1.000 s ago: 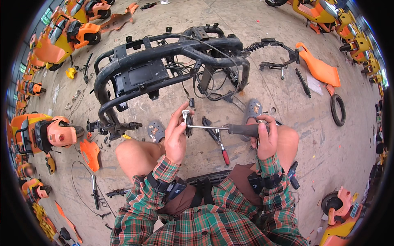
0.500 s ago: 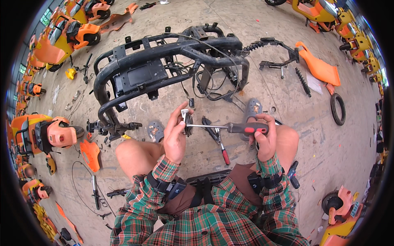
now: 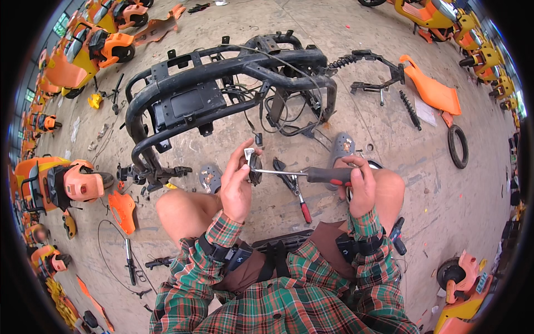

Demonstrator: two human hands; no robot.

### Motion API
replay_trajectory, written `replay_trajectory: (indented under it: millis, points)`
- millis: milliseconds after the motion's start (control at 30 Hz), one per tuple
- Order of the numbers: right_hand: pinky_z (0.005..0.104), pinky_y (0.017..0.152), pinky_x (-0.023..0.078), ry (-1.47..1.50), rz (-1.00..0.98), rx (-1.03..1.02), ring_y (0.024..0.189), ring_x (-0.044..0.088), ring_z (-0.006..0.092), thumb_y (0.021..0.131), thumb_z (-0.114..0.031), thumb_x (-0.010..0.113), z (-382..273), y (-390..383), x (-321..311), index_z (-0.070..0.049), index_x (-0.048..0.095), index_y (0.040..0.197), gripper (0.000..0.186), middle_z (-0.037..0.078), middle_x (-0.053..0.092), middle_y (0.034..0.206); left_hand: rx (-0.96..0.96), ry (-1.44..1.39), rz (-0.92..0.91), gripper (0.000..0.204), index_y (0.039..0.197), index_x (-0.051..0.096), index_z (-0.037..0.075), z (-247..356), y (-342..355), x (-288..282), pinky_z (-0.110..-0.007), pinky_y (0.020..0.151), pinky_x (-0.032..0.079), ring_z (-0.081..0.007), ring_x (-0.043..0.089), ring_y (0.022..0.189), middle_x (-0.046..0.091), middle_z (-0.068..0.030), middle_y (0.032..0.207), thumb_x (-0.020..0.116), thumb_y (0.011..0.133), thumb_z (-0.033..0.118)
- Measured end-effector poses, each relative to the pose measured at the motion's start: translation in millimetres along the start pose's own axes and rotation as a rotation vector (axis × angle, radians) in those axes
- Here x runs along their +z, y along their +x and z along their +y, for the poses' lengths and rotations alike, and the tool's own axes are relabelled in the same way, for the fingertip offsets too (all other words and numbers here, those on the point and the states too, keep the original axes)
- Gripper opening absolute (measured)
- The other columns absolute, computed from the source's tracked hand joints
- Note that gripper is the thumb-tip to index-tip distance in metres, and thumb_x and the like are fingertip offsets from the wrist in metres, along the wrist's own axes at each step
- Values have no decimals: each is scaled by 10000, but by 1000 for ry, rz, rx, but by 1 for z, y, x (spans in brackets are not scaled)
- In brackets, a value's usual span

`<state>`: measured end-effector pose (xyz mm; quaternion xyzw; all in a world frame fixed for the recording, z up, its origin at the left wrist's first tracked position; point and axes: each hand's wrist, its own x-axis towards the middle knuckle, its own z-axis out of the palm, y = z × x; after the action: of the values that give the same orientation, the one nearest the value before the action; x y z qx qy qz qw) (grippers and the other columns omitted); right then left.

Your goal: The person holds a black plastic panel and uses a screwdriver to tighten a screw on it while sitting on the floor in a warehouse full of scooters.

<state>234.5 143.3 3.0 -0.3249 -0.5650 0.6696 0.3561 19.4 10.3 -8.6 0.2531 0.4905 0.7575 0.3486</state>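
In my left hand (image 3: 238, 183) is a small rounded dark part (image 3: 256, 170) with a pale metal bracket (image 3: 248, 153) on top. My right hand (image 3: 359, 183) grips a screwdriver by its black and red handle (image 3: 328, 176), fingers curled round it. The thin shaft (image 3: 281, 172) runs level across to the dark part, where the tip meets it. Beneath the shaft a hand tool (image 3: 305, 210) with a red handle lies on the floor. A black tubular scooter frame (image 3: 200, 78) lies just beyond my hands, with loose cables hanging from it.
A shock absorber (image 3: 410, 108), an orange panel (image 3: 434, 92) and a loose tyre (image 3: 458, 146) lie to the right. Orange panels (image 3: 122, 214), a cable and scooters (image 3: 83, 183) are at the left. My knees and sandals flank the work; more scooters (image 3: 423, 16) line both sides.
The screwdriver handle has rotated in my right hand, its red part showing differently. My left hand and the part in it have shifted very slightly left.
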Motion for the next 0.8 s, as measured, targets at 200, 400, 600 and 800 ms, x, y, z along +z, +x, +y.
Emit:
replay_trajectory:
  millis: [200,400,600,800]
  points:
    - [188,458,329,-73,11,11,538,434,38,938,-157,519,-5,-3,5,0,478,1178,290,-10,505,728,2,50,-13,562,1373,402,-42,-1,-1,-5,-311,964,368,-199,512,1089,561,-144,1171,456,863,188]
    - [190,466,327,-3,-2,-153,539,434,35,919,-142,556,3,1,6,0,485,1149,279,-16,504,717,11,-6,12,552,1363,411,-41,2,0,1,-306,947,380,-194,515,1069,565,-142,1154,457,864,191]
    - [195,519,368,-59,7,95,578,460,48,905,-149,565,-12,-3,6,3,498,1133,282,6,535,754,8,11,8,541,1360,416,-37,1,-1,-2,-304,940,386,-190,516,1062,563,-144,1161,450,869,188]
    - [188,515,368,-138,7,-148,575,471,43,914,-167,574,-1,-2,7,-7,513,1120,269,-1,540,726,12,10,0,536,1362,416,-34,1,-1,-2,-297,931,384,-184,510,1057,562,-144,1164,446,872,182]
